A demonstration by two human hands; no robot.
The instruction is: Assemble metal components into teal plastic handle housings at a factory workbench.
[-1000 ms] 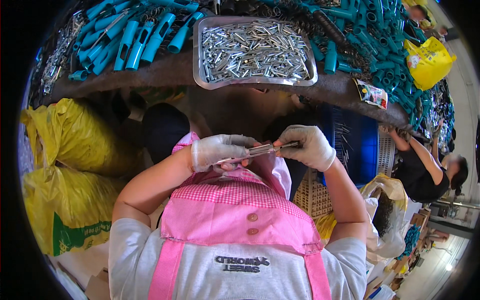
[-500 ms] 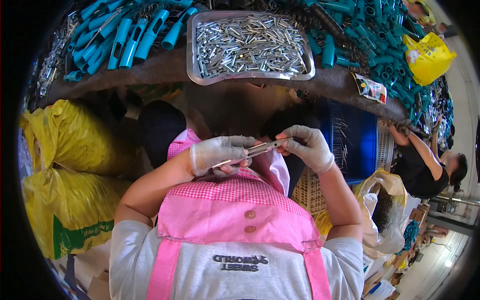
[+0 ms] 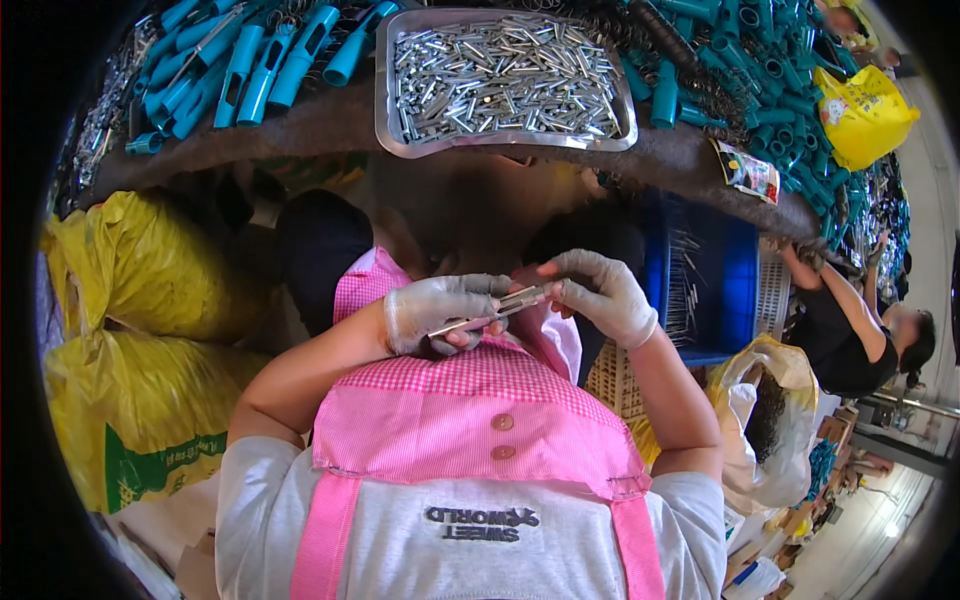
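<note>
In front of my chest, my left hand (image 3: 445,308), in a pale worn glove, is closed around a slim silvery metal rod assembly (image 3: 515,301). The piece is slotted and slants up to the right. At its upper right end my right hand (image 3: 608,295), gloved too, holds it with thumb and fingers curled about the tip. The fingers partly cover both ends. Beyond the hands, on the bench, stands a clear plastic tray (image 3: 508,143) filled with short silvery metal pins (image 3: 505,80).
Teal slotted tubes (image 3: 268,75) lie at the far left, more teal tubes (image 3: 775,115) at the far right. Below the bench are yellow sacks (image 3: 150,280) and a blue bin (image 3: 735,290) with thin rods. A yellow bag (image 3: 865,118) lies beyond; a co-worker (image 3: 845,335) is at right.
My right hand has shifted slightly left along the metal rod assembly, covering less of its tip. The left hand keeps its grip. The whole view has tilted a little.
</note>
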